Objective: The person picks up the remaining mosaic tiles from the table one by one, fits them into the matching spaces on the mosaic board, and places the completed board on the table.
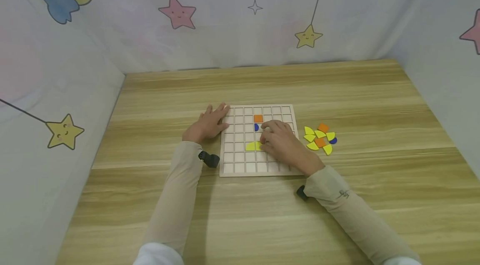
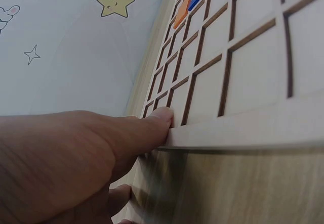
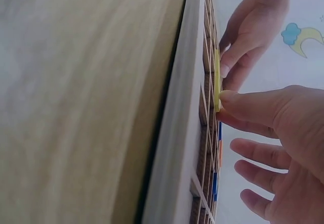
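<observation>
A pale wooden grid board (image 1: 240, 168) lies on the table beneath both hands. My left hand (image 1: 208, 124) rests on its left edge with fingers extended; in the left wrist view the thumb presses the rim. My right hand (image 1: 283, 144) is over the board's right half. Its thumb and index finger pinch the end of a yellow quarter-circle tile (image 3: 217, 82), low over the grid, while the other fingers are loosely spread. Beside it sits another yellow tile (image 1: 250, 146). Farther back are an orange square (image 1: 258, 118) and a blue half-circle (image 1: 256, 127). The right hand hides several cells.
To the right of the board, a loose group of tiles lies on the wooden table (image 1: 375, 131): several yellow quarter-circles (image 1: 313, 146), orange squares (image 1: 323, 127) and a blue piece (image 1: 333, 141). A patterned curtain (image 1: 225, 48) hangs behind the table and along its sides.
</observation>
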{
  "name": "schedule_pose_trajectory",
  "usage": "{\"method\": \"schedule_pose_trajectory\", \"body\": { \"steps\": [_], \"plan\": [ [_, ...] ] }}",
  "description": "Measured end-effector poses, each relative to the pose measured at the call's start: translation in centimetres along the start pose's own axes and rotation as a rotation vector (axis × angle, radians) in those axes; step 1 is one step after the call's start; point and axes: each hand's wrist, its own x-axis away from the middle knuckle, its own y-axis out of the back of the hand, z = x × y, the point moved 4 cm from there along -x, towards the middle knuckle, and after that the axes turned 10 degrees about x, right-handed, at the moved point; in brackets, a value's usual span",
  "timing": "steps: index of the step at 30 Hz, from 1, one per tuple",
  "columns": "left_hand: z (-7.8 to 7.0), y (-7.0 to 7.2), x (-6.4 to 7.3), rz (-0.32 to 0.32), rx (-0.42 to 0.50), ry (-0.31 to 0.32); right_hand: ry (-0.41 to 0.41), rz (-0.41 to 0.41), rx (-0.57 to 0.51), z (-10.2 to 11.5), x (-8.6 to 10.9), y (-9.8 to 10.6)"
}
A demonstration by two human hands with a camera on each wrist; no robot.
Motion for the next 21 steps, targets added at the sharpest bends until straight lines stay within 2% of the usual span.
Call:
{"method": "schedule_pose_trajectory", "body": {
  "steps": [11, 21],
  "plan": [
    [0.07, -0.01, -0.13, -0.003, 0.009, 0.007, 0.026, -0.022, -0.001, 0.07, 0.03, 0.19],
    [0.05, -0.01, -0.08, -0.005, 0.007, 0.001, -0.012, -0.016, -0.009, -0.6, 0.42, 0.53]
  ]
}}
